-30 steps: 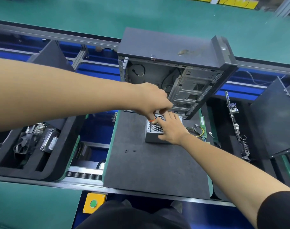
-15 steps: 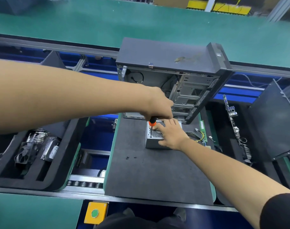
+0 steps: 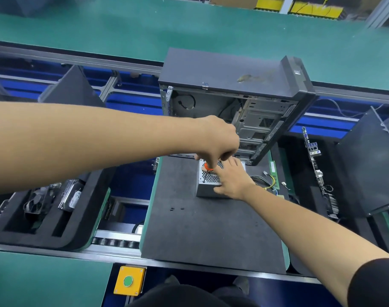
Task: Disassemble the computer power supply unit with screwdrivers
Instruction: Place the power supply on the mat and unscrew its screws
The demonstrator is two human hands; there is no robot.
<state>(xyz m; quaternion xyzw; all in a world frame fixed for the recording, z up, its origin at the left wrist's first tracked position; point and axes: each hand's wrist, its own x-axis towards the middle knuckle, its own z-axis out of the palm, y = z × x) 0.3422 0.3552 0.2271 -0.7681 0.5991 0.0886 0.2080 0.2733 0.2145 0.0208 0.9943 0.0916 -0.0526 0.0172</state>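
The power supply unit (image 3: 211, 181) sits on the dark foam mat (image 3: 211, 229), just in front of the open computer case (image 3: 233, 103), and everything that follows hangs on keeping it there. The left hand (image 3: 220, 140) reaches above the unit, fingers clenched round the screwdriver (image 3: 208, 171), whose shaft drops nearly upright to the perforated top near the unit's left edge. The right hand (image 3: 232, 179) lies over the unit's right side, fingers fairly straight, pressing it down. To do this well, keep the shaft square over the screw, bear down before turning, and turn slowly so the tip does not slip. Two loose screws (image 3: 176, 209) lie on the mat in front of the unit; the next one belongs beside them.
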